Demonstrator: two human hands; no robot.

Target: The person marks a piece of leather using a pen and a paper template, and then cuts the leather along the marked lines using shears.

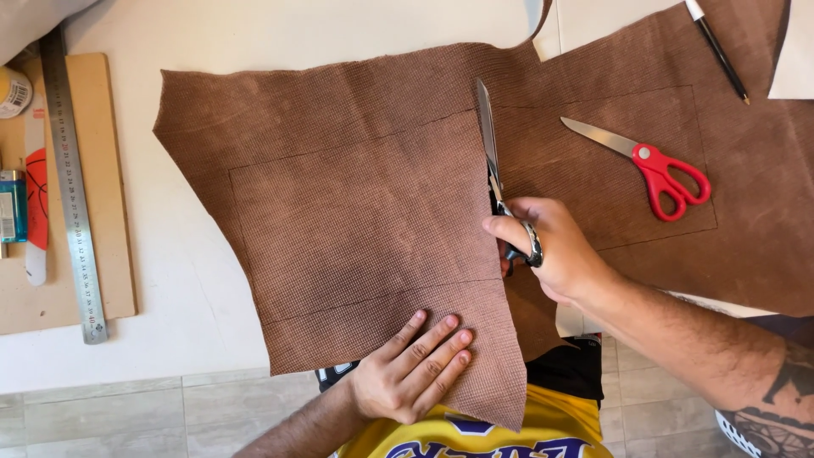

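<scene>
We see a large sheet of brown ribbed fabric (356,203) spread over the white tabletop (195,280), its near edge hanging off the tabletop toward the person's yellow jersey (475,432). Thin dark lines are drawn on the fabric, marking out rectangles. The right hand (551,250) has its fingers closed through the dark handles of a pair of steel shears (492,161), whose blades point away from the person along a cut that runs up the middle of the sheet; the blades look nearly closed, though we cannot tell for sure from this angle. The left hand (411,369) lies flat on the near part of the fabric, left of the cut, fingers straight and together, gripping nothing. To the right, well apart from the shears, red-handled scissors (653,165) rest on the fabric, with a black pen (719,53) beyond them. At the far left a steel ruler (72,187) lies across a wooden board (106,178).
</scene>
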